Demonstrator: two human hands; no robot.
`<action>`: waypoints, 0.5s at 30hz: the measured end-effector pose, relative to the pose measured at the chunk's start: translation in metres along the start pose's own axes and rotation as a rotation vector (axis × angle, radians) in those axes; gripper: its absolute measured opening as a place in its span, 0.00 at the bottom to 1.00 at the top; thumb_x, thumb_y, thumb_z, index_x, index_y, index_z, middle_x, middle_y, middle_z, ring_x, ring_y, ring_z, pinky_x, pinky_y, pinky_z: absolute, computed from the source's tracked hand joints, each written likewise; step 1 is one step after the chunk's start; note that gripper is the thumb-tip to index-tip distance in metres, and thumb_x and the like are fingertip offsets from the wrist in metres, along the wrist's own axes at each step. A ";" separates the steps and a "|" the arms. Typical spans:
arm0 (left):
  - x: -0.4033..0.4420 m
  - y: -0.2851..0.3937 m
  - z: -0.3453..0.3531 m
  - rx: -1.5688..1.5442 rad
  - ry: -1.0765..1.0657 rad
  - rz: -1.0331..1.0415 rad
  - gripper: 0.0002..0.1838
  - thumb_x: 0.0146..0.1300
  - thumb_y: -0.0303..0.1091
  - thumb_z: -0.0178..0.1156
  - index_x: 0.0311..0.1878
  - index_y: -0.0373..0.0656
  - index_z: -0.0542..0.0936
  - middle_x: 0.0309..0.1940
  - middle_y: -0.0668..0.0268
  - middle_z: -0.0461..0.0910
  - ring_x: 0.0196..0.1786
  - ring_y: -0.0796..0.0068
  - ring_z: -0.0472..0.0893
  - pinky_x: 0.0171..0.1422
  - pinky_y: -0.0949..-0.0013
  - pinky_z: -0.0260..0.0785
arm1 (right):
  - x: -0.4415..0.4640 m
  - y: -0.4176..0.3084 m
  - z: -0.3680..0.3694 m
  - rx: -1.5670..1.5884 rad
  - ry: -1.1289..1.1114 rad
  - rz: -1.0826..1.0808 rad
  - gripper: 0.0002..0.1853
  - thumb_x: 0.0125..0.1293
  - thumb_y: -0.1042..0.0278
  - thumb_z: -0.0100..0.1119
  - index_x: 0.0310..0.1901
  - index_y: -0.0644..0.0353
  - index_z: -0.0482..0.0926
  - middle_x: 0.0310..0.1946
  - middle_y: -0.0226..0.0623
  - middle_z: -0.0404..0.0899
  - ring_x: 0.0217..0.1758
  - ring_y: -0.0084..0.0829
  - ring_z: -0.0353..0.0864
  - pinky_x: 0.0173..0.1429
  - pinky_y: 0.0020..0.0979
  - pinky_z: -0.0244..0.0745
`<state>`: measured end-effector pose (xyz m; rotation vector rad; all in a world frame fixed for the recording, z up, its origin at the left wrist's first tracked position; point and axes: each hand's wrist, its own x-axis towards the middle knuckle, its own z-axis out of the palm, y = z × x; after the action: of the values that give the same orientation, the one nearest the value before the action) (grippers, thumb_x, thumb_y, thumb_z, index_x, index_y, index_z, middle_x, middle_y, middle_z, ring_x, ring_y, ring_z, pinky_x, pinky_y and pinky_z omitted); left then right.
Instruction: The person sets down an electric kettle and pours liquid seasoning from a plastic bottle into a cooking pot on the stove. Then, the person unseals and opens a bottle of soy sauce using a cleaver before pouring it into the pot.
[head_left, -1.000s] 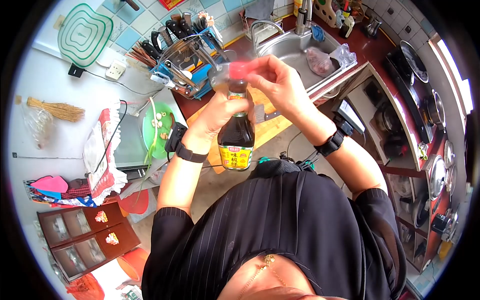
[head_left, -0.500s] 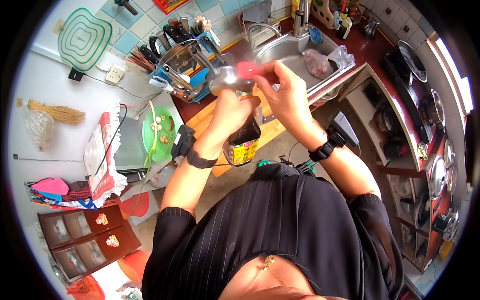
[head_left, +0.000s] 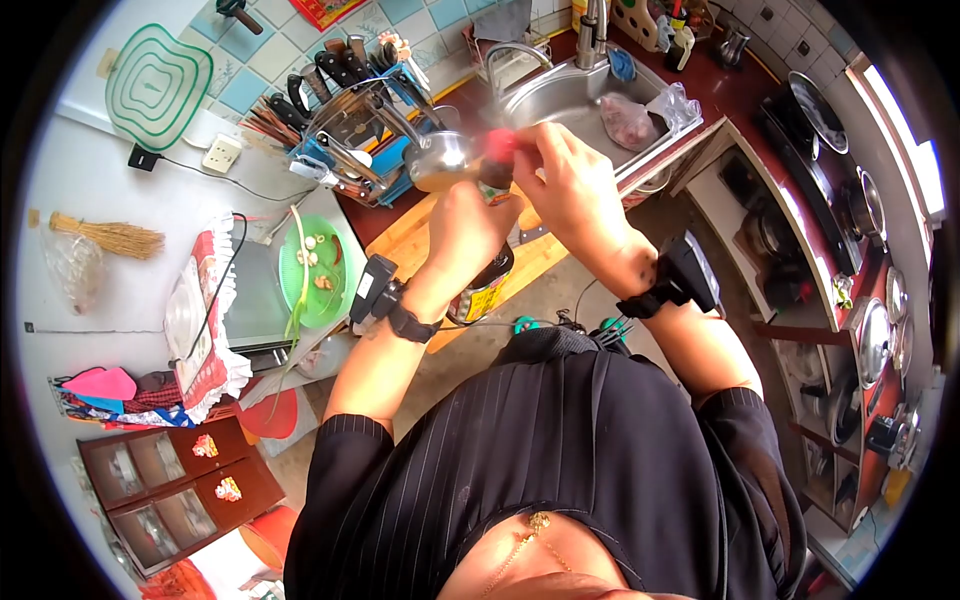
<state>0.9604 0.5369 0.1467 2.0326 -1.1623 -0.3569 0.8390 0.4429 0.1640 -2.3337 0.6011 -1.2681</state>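
My left hand (head_left: 465, 232) is wrapped round a dark bottle (head_left: 482, 290) with a yellow label, partly hidden by the hand. At the bottle's top, my right hand (head_left: 570, 185) pinches the blurred red cap (head_left: 499, 144). Just left of the cap is a shiny metal bowl-like vessel (head_left: 438, 162) with a brownish lower part; how it is supported is hidden. Below the hands lies a wooden cutting board (head_left: 400, 236), with part of a knife blade (head_left: 532, 234) showing beside the bottle.
A rack of knives and utensils (head_left: 345, 125) stands beyond the board at the left. A green plate (head_left: 318, 275) holds garlic and a long scallion. The sink (head_left: 590, 100) holds a plastic bag of something reddish. Open shelves (head_left: 770, 230) with pots are at the right.
The bottle has tipped away from my body, so its label shows less. My left wrist has turned. The red cap and my right hand have shifted slightly right.
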 end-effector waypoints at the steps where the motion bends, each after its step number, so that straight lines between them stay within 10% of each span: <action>1: -0.001 0.000 0.001 -0.006 0.021 0.018 0.18 0.54 0.39 0.68 0.46 0.40 0.86 0.37 0.50 0.88 0.45 0.48 0.87 0.49 0.54 0.78 | -0.001 0.002 0.003 -0.023 0.011 -0.017 0.07 0.65 0.74 0.63 0.43 0.60 0.77 0.34 0.44 0.83 0.35 0.49 0.85 0.41 0.43 0.82; 7: 0.007 -0.011 0.000 -0.129 -0.139 -0.135 0.14 0.58 0.32 0.67 0.44 0.35 0.82 0.25 0.60 0.84 0.29 0.71 0.86 0.37 0.64 0.76 | 0.000 0.007 0.004 0.349 -0.064 0.358 0.07 0.66 0.75 0.63 0.44 0.61 0.79 0.36 0.45 0.83 0.38 0.46 0.87 0.42 0.40 0.82; 11: 0.011 -0.021 0.003 -0.209 -0.157 -0.121 0.10 0.59 0.33 0.66 0.40 0.36 0.82 0.22 0.67 0.82 0.29 0.76 0.85 0.35 0.66 0.75 | -0.007 0.001 0.002 0.282 -0.014 0.194 0.08 0.64 0.75 0.68 0.43 0.62 0.81 0.36 0.43 0.83 0.39 0.43 0.88 0.44 0.37 0.82; 15: 0.011 -0.015 0.008 -0.120 -0.080 -0.106 0.16 0.57 0.42 0.67 0.37 0.36 0.85 0.28 0.48 0.85 0.36 0.48 0.87 0.41 0.54 0.77 | -0.011 0.000 0.011 0.209 0.030 0.130 0.09 0.62 0.78 0.70 0.43 0.65 0.81 0.36 0.40 0.82 0.36 0.36 0.87 0.43 0.32 0.81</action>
<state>0.9713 0.5284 0.1313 1.9946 -1.0572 -0.5512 0.8432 0.4500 0.1512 -2.0752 0.5894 -1.2451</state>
